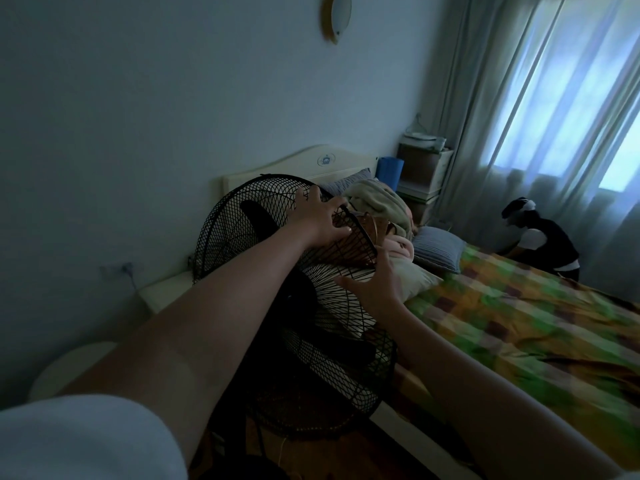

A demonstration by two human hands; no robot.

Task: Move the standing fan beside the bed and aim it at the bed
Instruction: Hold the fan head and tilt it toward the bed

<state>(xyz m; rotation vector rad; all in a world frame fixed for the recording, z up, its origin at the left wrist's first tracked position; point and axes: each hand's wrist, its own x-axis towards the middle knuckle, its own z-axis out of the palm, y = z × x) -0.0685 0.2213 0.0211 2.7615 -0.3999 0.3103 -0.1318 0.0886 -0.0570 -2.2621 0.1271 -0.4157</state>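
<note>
Dim, blurred bedroom. Nearest, two bare forearms reaching forward. Left hand [322, 216] clamped over the top rim of the standing fan [277, 289]; right hand [374, 285] spread flat against the grille, fingers loose. Black wire cage, dark blades, pole and base mostly hidden in shadow. Fan just beside the bed [519, 327], checked green-orange cover. Beyond, pillows [438, 251], headboard emblem [325, 160] unreadable, curtained window [561, 98].

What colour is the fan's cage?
Black wire mesh, clearest in the head view.

Both arms reach forward, left hand [320, 218] curled in a grip, right hand [375, 284] splayed wide.
</note>
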